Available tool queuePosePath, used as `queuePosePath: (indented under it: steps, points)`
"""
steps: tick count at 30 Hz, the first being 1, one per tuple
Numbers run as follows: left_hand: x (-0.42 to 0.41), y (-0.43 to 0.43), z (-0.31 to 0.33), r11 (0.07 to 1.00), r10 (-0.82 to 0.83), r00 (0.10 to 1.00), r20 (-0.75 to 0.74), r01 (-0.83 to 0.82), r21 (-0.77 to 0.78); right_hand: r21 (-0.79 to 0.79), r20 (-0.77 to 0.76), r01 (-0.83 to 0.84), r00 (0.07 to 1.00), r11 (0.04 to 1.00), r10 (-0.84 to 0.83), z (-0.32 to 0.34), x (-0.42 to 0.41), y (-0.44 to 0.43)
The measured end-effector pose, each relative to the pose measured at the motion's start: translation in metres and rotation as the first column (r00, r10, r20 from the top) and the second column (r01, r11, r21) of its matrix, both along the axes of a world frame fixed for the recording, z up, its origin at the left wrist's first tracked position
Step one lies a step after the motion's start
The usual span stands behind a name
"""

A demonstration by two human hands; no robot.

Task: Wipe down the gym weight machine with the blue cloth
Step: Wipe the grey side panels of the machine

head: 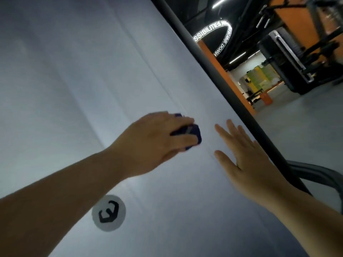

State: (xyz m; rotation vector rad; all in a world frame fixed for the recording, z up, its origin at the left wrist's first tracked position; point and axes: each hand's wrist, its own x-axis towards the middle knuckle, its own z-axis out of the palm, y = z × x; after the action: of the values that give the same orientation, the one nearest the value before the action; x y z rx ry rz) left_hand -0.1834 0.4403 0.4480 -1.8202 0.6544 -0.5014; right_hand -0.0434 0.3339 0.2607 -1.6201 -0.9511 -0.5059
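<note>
A wide pale grey panel of the weight machine [78, 75] fills most of the view, tilted in the frame. My left hand [157, 138] grips a bunched dark blue cloth [194, 134] and holds it against the panel near the middle. Only small parts of the cloth show between and past my fingers. My right hand [246, 154] lies flat on the panel just to the right, fingers straight and spread, close to the panel's black edge.
A black frame bar [209, 65] borders the panel on the right. A round white logo sticker [109, 212] sits on the panel below my left forearm. Beyond the bar are orange columns, a lit ring sign [213, 32], other dark gym machines [289, 58] and grey floor.
</note>
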Motion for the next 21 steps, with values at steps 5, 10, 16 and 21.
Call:
queuePosePath:
  steps: [5, 10, 16, 21]
  points:
    - [0.029, -0.017, 0.029, 0.91, 0.094, 0.856, 0.509, 0.134, -0.393, -0.023, -0.072, -0.039, 0.997, 0.999, 0.037, -0.005, -0.002, -0.007]
    - [0.046, -0.014, -0.042, 0.998, -0.055, 0.997, -0.05, 0.055, 0.009, 0.034, -0.061, 0.001, 0.998, 0.999, 0.001, -0.019, 0.007, -0.005]
    - [0.086, -0.031, 0.03, 0.992, 0.023, 0.881, 0.472, 0.04, -0.123, 0.205, -0.09, 0.006, 0.996, 0.979, 0.013, -0.023, 0.018, 0.002]
    - [0.097, -0.048, 0.005, 0.941, 0.074, 0.958, 0.277, 0.025, -0.337, 0.264, -0.112, 0.05, 0.994, 0.963, -0.021, -0.027, 0.031, 0.013]
